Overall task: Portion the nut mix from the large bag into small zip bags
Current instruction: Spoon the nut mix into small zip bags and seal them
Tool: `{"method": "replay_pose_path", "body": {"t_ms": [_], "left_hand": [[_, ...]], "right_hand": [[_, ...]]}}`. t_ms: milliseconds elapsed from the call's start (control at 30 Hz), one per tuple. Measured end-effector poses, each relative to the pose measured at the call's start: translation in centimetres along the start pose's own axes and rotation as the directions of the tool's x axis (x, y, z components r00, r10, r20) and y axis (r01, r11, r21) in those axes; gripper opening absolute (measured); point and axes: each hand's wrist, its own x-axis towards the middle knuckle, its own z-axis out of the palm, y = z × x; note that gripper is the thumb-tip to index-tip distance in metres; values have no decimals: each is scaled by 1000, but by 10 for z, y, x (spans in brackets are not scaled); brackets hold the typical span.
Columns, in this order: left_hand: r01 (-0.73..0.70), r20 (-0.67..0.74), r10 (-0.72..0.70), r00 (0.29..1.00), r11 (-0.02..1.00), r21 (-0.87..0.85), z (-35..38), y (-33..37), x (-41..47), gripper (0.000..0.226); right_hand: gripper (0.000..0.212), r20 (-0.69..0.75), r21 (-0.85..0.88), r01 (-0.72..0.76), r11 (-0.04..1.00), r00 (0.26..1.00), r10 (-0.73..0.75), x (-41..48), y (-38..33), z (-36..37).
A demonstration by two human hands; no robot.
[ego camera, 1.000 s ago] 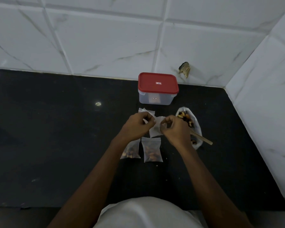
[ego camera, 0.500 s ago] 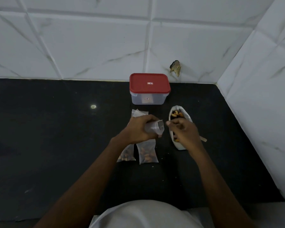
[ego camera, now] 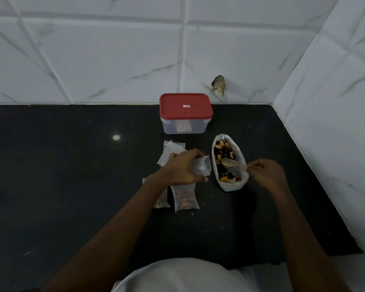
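I have a single head-worn wide-angle view, looking steeply forward and down at the black table [ego camera: 72, 186] from close above, tiled walls [ego camera: 114, 60] filling the upper frame and right edge.

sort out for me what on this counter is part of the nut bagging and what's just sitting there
Part of the job:
large bag of nut mix
wooden spoon in right hand
empty zip bag in left hand
spare empty bags
two filled bags

Just sitting there:
red-lidded container, closed
chipped spot on wall tile
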Motion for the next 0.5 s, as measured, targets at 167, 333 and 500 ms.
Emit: {"method": "replay_pose_path", "body": {"t_ms": [167, 333, 500], "left_hand": [[5, 123, -5, 992, 1000, 0, 4, 5, 14, 68], [20, 225, -15, 974, 1000, -21, 6, 10, 29, 66], [22, 236, -5, 972, 997, -69, 6, 3, 38, 67]], "right_hand": [[10, -264, 47, 123, 991, 959, -106, 3, -7, -6], [6, -301, -65, 109, 992, 946, -124, 11, -13, -7], [8, -324, -119, 171, 978, 925, -201, 21, -13, -6]]}}
